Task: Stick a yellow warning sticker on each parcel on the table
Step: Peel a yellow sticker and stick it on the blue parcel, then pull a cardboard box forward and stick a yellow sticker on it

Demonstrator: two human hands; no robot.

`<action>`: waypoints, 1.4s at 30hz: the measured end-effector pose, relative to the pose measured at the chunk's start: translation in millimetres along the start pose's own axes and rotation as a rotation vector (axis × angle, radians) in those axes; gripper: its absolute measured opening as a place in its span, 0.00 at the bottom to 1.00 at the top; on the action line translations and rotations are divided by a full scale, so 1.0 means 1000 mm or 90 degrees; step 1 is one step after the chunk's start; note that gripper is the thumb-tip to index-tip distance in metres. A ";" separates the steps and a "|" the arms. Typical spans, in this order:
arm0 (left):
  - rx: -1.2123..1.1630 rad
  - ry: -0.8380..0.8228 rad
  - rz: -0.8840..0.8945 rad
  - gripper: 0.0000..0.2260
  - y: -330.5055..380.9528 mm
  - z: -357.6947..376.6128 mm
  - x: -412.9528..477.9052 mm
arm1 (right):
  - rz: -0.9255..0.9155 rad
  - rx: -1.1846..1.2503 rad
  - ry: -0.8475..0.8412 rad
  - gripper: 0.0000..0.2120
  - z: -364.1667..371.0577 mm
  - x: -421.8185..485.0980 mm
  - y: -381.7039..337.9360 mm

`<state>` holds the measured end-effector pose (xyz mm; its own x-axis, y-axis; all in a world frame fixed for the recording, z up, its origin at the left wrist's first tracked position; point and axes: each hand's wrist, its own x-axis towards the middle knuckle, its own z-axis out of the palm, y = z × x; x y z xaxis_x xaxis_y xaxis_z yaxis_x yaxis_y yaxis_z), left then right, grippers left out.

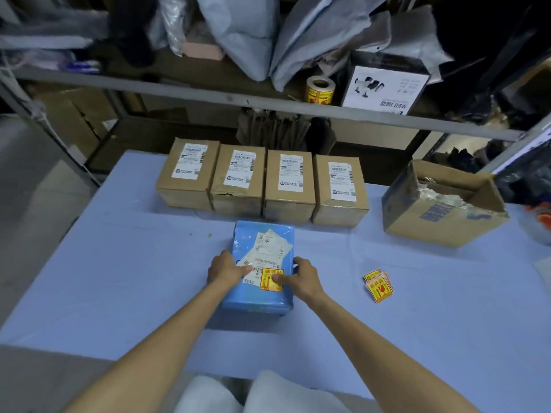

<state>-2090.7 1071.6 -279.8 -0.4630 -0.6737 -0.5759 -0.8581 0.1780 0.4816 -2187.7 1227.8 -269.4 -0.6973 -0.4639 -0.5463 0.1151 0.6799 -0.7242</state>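
A blue plastic-wrapped parcel (259,299) lies in the middle of the table with white shipping labels on top. A yellow warning sticker (269,281) sits on its near half, beside the lower label. My left hand (227,269) rests on the parcel's left edge, fingers laid flat over the label. My right hand (301,278) presses the sticker's right side with its thumb, the fingers over the parcel's right edge. A small pile of loose yellow stickers (378,284) lies on the cloth to the right. Several brown cardboard parcels (262,183) with white labels stand in a row behind.
The table has a light blue cloth (134,278). An open cardboard box (441,204) stands at the back right. A roll of yellow stickers (319,90) and a white printed box (384,87) sit on the metal shelf behind, under grey mailer bags.
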 end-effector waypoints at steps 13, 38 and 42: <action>-0.083 0.144 -0.005 0.18 -0.080 -0.118 0.040 | -0.079 0.014 -0.088 0.22 0.122 0.018 -0.093; 0.169 0.101 0.300 0.17 -0.036 -0.116 0.044 | -0.126 -0.205 -0.063 0.32 0.095 0.023 -0.109; 0.266 0.060 0.385 0.19 0.016 -0.082 0.037 | -0.106 -0.280 -0.005 0.31 0.030 0.023 -0.088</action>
<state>-2103.7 990.8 -239.1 -0.8767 -0.4268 -0.2220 -0.4811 0.7832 0.3938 -2192.4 1140.2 -230.3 -0.6751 -0.5905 -0.4423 -0.3094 0.7708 -0.5568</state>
